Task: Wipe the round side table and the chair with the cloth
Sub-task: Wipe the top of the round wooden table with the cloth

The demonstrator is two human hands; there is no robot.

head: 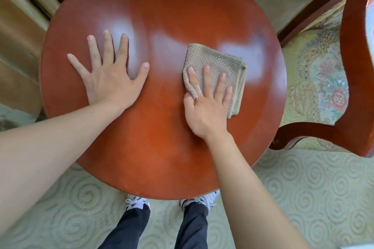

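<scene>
The round side table [162, 6] has a glossy red-brown wooden top that fills the middle of the view. A folded beige cloth [217, 60] with a dotted weave lies on its right half. My right hand [206, 105] presses flat on the cloth, fingers spread over it and thumb tucked under its left edge. My left hand [110, 79] rests flat on the bare left half of the table, fingers apart, holding nothing. The chair [352, 62] stands to the right of the table, with a red-brown wooden frame and a floral upholstered seat.
Tan curtains [24, 16] hang at the far left behind the table. A pale patterned carpet [303, 198] covers the floor. My legs and white shoes [137, 203] stand at the table's near edge. The chair's wooden arm curves close to the table's right rim.
</scene>
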